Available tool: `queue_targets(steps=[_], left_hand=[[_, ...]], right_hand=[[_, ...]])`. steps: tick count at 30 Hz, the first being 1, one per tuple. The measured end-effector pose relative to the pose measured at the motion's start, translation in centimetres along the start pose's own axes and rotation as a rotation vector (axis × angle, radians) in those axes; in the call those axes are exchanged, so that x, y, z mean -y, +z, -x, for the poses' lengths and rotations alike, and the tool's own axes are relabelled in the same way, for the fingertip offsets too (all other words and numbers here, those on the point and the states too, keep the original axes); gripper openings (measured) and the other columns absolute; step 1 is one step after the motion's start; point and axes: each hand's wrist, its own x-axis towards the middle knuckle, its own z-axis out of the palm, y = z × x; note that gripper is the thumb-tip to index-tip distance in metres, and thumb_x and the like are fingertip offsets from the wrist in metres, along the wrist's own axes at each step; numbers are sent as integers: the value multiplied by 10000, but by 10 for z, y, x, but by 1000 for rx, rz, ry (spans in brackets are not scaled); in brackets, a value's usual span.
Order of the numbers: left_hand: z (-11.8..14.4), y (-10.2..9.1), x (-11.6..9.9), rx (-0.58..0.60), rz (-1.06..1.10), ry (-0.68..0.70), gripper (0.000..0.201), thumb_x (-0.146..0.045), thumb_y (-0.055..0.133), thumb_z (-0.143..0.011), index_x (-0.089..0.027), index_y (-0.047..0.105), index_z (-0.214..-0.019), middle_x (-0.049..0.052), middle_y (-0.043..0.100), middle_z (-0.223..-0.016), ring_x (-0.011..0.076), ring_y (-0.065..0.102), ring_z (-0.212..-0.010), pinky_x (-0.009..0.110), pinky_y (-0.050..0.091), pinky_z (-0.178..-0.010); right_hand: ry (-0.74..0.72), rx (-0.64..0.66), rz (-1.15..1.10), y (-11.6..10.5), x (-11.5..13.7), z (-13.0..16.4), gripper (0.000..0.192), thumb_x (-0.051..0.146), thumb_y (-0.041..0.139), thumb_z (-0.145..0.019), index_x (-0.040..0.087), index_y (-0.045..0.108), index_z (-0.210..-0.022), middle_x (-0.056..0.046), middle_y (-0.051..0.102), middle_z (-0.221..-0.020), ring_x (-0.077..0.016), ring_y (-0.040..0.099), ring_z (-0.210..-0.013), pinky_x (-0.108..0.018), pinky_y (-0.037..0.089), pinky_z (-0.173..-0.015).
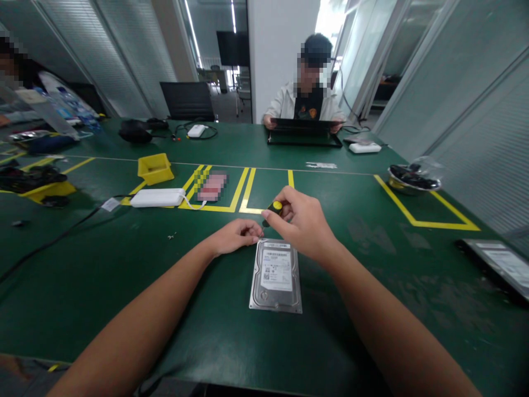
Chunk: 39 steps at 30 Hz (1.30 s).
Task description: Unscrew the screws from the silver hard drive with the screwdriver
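Observation:
A silver hard drive [276, 300] with a white label lies flat on the green table before me. My right hand [306, 223] is closed around the black and yellow handle of a screwdriver [277, 207], which it holds above the drive's far left corner. The screwdriver's shaft points down, and its tip is too small to make out clearly. Beside that same corner, my left hand [235, 237] has its fingertips pinched together close to the tip. Whatever lies between those fingers is hidden.
A white power strip [157, 198] and a yellow bin [156, 169] are to the left, with small screws [172, 236] nearer. A bowl of dark parts [414, 179] stands right, and another drive [502, 264] sits at the right edge. Across the table a person [306, 102] holds a black panel.

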Motion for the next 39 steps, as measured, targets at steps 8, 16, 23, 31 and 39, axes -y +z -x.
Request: queue_targets(steps=[8,16,23,31,39], left_hand=[[-1,0,2,14,-14,22,210,-301,634,-848,-116,629,-948,-3,572,-741,119,507,-680,235,389,-641],[-1,4,5,-26,-233,72,168,-303,534,-929,-145,585,-903,-11,545,-740,118,495,-658,234,377,-613],[7,10,4,-84,-325,101,219,-344,428,-991,-167,522,-902,-1,538,-814,140,507,-739,258,406,-680],[16,20,3,-212,-356,122,274,-373,327,-1029,-175,479,-915,7,508,-825,154,495,-769,281,399,-712],[6,22,3,-230,-495,152,233,-313,337,-1011,-175,496,-909,12,530,-804,160,520,-724,296,403,-701]], right_hand=[[24,-95,-100,-15,-5,-3,202,319,660,-829,200,500,-799,55,498,-610,-86,438,-530,-248,320,-546],[68,-167,-184,-31,-7,-6,222,316,684,-820,203,494,-801,77,440,-589,-63,397,-481,-223,317,-474],[71,-173,-287,-35,-6,-5,232,327,690,-827,205,493,-816,63,473,-634,-71,462,-521,-210,356,-475],[78,-160,-368,-41,-1,-3,235,327,693,-825,211,489,-825,61,466,-644,-72,461,-519,-208,369,-471],[58,-192,-341,-47,-4,-5,243,330,702,-816,218,486,-819,57,475,-637,-87,488,-519,-222,371,-463]])
